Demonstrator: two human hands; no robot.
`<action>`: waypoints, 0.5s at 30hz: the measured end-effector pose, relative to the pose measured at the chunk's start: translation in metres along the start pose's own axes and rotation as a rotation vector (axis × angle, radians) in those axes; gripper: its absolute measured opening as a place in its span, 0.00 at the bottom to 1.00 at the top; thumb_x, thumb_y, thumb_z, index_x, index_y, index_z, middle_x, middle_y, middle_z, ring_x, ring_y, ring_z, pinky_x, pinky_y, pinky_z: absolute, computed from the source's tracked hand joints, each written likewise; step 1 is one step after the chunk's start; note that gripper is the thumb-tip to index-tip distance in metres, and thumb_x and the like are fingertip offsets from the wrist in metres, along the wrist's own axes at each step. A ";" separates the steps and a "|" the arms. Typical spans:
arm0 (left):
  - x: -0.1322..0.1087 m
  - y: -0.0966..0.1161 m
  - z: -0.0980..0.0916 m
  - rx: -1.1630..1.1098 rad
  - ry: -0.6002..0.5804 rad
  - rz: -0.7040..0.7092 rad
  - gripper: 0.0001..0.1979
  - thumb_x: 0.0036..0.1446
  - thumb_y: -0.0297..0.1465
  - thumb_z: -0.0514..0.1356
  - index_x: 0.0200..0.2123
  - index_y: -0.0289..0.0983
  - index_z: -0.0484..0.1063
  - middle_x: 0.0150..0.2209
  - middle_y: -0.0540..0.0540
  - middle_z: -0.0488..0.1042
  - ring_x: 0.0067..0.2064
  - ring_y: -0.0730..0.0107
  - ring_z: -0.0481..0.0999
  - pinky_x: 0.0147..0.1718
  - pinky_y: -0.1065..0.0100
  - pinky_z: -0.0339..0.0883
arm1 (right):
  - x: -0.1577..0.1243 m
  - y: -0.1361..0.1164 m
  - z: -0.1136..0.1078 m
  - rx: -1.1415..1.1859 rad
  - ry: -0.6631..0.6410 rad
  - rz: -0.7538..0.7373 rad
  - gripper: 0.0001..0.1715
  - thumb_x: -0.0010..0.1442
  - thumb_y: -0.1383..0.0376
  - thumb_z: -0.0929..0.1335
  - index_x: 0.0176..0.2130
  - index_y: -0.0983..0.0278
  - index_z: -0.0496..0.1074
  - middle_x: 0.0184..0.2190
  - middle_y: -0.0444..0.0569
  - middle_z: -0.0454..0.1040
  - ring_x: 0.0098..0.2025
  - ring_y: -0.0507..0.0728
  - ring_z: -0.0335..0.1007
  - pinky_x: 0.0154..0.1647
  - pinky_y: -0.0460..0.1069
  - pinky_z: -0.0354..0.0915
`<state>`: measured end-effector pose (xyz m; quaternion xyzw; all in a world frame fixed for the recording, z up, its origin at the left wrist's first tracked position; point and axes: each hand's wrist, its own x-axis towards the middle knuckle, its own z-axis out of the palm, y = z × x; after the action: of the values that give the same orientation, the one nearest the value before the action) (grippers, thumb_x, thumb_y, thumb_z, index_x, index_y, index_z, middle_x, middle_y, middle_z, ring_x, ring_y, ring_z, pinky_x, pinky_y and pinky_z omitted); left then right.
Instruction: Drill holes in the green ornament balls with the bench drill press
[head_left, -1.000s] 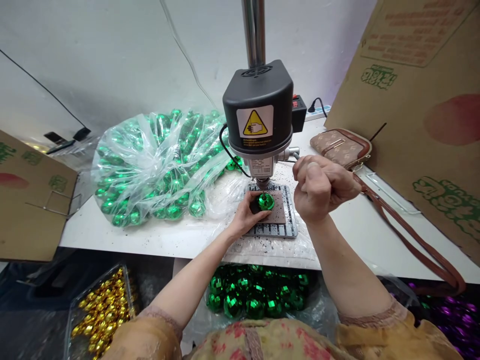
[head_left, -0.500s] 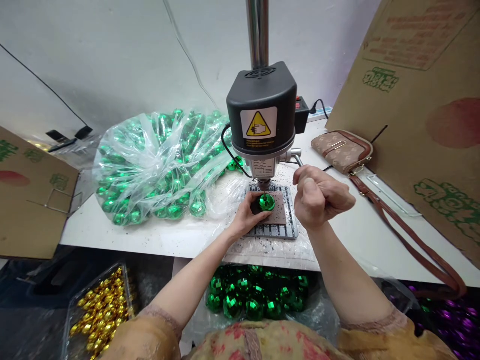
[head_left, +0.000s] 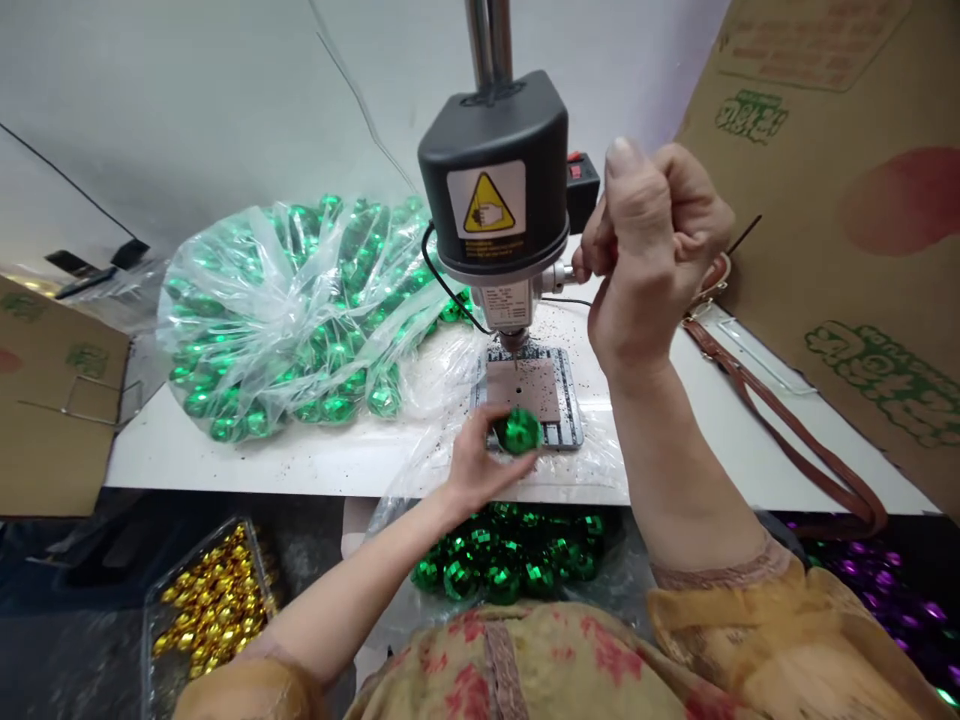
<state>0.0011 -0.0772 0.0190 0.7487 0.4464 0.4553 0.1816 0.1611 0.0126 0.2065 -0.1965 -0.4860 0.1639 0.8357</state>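
A small drill press (head_left: 495,180) with a black motor cover and a yellow warning sticker stands on the white table. My left hand (head_left: 477,462) pinches a shiny green faceted ball (head_left: 523,430) between thumb and fingers, in front of the drill bit and over the near edge of the base. Under the bit lies a brown board (head_left: 536,388) with a small dark hole, on the slotted metal base plate (head_left: 564,432). High at the press's right side, my right hand (head_left: 656,245) is closed around the feed handle, most of which the hand hides.
A clear plastic bag of green balls (head_left: 292,320) lies on the table's left. More green balls (head_left: 510,560) sit below the table edge, gold balls (head_left: 214,600) in a clear tray lower left. Cardboard boxes (head_left: 847,250) flank both sides; a brown strap (head_left: 787,430) lies right.
My left hand has drawn the green ball off the board toward me. My right hand has swung upward with the feed handle, and the drill bit now stands clear above the board.
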 end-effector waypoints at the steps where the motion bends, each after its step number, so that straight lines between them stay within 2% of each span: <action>1: -0.016 0.006 -0.001 -0.007 -0.106 0.110 0.28 0.54 0.45 0.71 0.52 0.40 0.69 0.43 0.43 0.79 0.42 0.61 0.80 0.40 0.63 0.75 | 0.000 0.000 0.000 0.015 -0.005 -0.020 0.31 0.59 0.46 0.70 0.22 0.58 0.51 0.15 0.34 0.50 0.15 0.45 0.44 0.17 0.47 0.47; 3: -0.046 0.015 0.001 0.006 -0.375 0.347 0.26 0.58 0.47 0.68 0.54 0.40 0.69 0.45 0.39 0.79 0.41 0.59 0.81 0.39 0.62 0.75 | -0.001 -0.001 0.001 0.071 0.004 -0.048 0.27 0.63 0.60 0.71 0.22 0.57 0.52 0.14 0.34 0.50 0.14 0.46 0.44 0.16 0.48 0.44; 5: -0.072 0.017 0.007 0.109 -0.661 0.505 0.23 0.64 0.44 0.64 0.56 0.40 0.69 0.50 0.35 0.78 0.41 0.58 0.80 0.39 0.60 0.74 | -0.001 -0.003 0.002 0.092 0.017 -0.032 0.26 0.64 0.74 0.68 0.22 0.57 0.52 0.14 0.34 0.51 0.13 0.47 0.43 0.17 0.49 0.44; 6: -0.081 0.017 0.012 0.171 -0.794 0.530 0.22 0.65 0.41 0.62 0.59 0.40 0.68 0.52 0.33 0.77 0.41 0.57 0.80 0.39 0.60 0.73 | -0.001 -0.005 0.002 0.086 0.020 -0.022 0.27 0.63 0.77 0.66 0.22 0.57 0.52 0.14 0.35 0.50 0.13 0.47 0.43 0.17 0.50 0.44; 8: -0.095 0.014 0.022 0.239 -0.995 0.489 0.23 0.67 0.38 0.60 0.63 0.40 0.66 0.55 0.32 0.75 0.44 0.55 0.80 0.42 0.58 0.73 | -0.001 -0.008 0.003 0.048 0.016 -0.004 0.28 0.64 0.78 0.65 0.21 0.56 0.50 0.14 0.35 0.50 0.14 0.48 0.42 0.18 0.50 0.45; 9: -0.100 0.012 0.027 0.238 -1.053 0.453 0.25 0.67 0.39 0.59 0.65 0.40 0.65 0.57 0.32 0.74 0.45 0.54 0.79 0.44 0.58 0.73 | -0.001 -0.009 0.003 0.026 0.008 0.000 0.28 0.64 0.77 0.65 0.21 0.56 0.49 0.14 0.35 0.50 0.14 0.48 0.42 0.18 0.50 0.46; 11: -0.106 0.010 0.034 0.213 -1.094 0.418 0.26 0.68 0.39 0.58 0.67 0.42 0.63 0.61 0.31 0.72 0.47 0.52 0.80 0.46 0.56 0.73 | -0.001 -0.009 0.002 0.002 -0.008 -0.005 0.28 0.65 0.77 0.64 0.21 0.56 0.49 0.15 0.36 0.49 0.14 0.48 0.43 0.18 0.49 0.46; 13: -0.106 0.011 0.035 0.209 -1.078 0.432 0.28 0.67 0.38 0.58 0.68 0.43 0.62 0.67 0.29 0.66 0.49 0.50 0.80 0.48 0.53 0.73 | -0.001 -0.006 0.001 -0.020 -0.014 -0.011 0.28 0.65 0.76 0.65 0.21 0.56 0.49 0.15 0.36 0.50 0.15 0.48 0.44 0.18 0.49 0.47; 15: -0.097 0.013 0.028 0.194 -0.995 0.459 0.26 0.67 0.40 0.59 0.66 0.44 0.64 0.67 0.30 0.66 0.49 0.51 0.80 0.48 0.53 0.73 | -0.001 -0.001 -0.002 -0.061 -0.021 -0.025 0.28 0.66 0.72 0.66 0.22 0.57 0.49 0.15 0.35 0.49 0.15 0.47 0.44 0.18 0.49 0.48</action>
<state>0.0138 -0.1614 -0.0370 0.9646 0.1722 0.0315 0.1971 0.1621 0.0110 0.2056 -0.2142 -0.5021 0.1405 0.8260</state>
